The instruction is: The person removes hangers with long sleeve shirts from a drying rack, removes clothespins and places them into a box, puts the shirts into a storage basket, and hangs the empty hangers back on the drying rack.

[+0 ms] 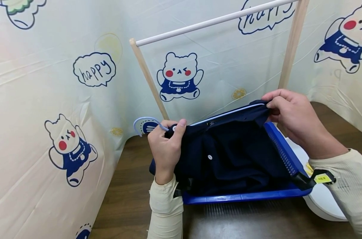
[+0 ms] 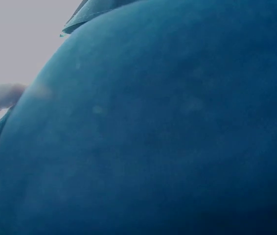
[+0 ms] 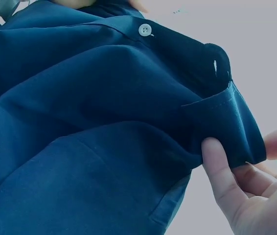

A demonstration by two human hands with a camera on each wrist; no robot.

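A dark navy shirt [image 1: 237,149] with white buttons is stretched between my two hands, its lower part lying over a blue basket [image 1: 228,198]. My left hand [image 1: 166,146] grips the cloth at a button, thumb on top, beside the curved hook of a pale-blue hanger [image 1: 148,118]. The hanger's thin arm runs along the shirt's upper edge towards my right hand [image 1: 294,119], which pinches the far corner. In the right wrist view, thumb and fingers of that hand hold the folded band of the shirt [image 3: 104,98]. Blurred blue cloth [image 2: 153,122] fills most of the left wrist view.
Behind the basket stands a wooden rack with a white rail [image 1: 211,22] and two posts. A white round-edged object [image 1: 327,202] sits at the basket's right, under my right forearm. Brown wood-grain table [image 1: 121,199] below; printed curtain [image 1: 64,99] around.
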